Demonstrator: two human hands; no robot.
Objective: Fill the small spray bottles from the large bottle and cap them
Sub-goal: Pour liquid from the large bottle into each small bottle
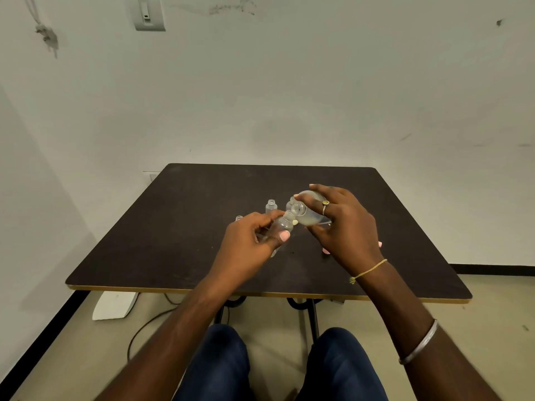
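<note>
1. In my left hand (249, 244) I have a small bottle (282, 224). The thumb (283, 236) is clamped on its near side and the other fingers are curled round the far side. It has no cap, and its open neck sticks out past the fingertips towards my other hand.
2. I hold it tilted, not upright. I think this is so its narrow mouth turns up to meet the stream from the side.
3. My right hand (344, 224) grips the large bottle (309, 212) from above, with the fingers (321, 195) spread over its body and wrapped round it. The bottle is tipped nearly onto its side, and its open mouth sits just off the fingertips, right next to the small bottle's neck.
4. Pale liquid lies along the lower side of the large bottle, below my fingers. From that I judge the pour is starting or under way. I cannot see a stream or tell whether the two rims touch.
5. Both bottles are held above the table (173, 227), between my two sets of fingertips, so I can keep the mouths lined up.
6. Just beyond my left fingertips an uncapped spare bottle (271, 206) stands upright, probably waiting its turn. Another open neck (239, 218) shows just past my left knuckles.
7. The openings are narrow, so a small wobble would probably spill onto the table.
</note>
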